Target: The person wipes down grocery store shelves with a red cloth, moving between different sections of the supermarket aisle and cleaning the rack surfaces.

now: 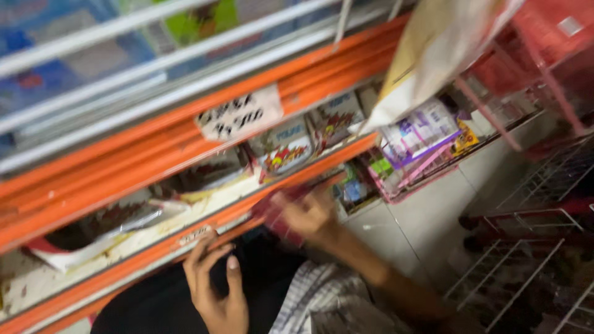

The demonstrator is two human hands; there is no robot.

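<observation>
1. Curling loosely against the orange shelf edge (154,244), the left hand (216,291) has its fingers half bent with the tips touching the rail. It holds nothing. If the hand pulls hard there, the small price tag (193,235) beside the fingertips could peel or slide out of its strip.

2. Just beyond, the right hand (309,216) is closed around a dark red packet (278,216) at the mouth of the lower shelf. Motion blur hides exactly how the fingers wrap it, so I cannot tell how firm the grip is. A loose hold would probably let the packet drop onto the dark cloth and checked fabric (315,297) below.

3. Behind the rail, a crumpled plastic bag (105,232) lies along the shelf. A packet pushed in carelessly could snag on it or drag it out over the edge.

4. Further back, boxes (288,148) stand upright and packed close on the shelf. A knock from the right wrist could tip one forward.

5. To the right, the pink basket (411,170) is crammed with small packs and sits near the right elbow's line of travel. A wide swing might catch its rim.

6. Farthest up, a large pale bag (433,49) hangs over the basket. It could swing if the rack is jolted.
</observation>
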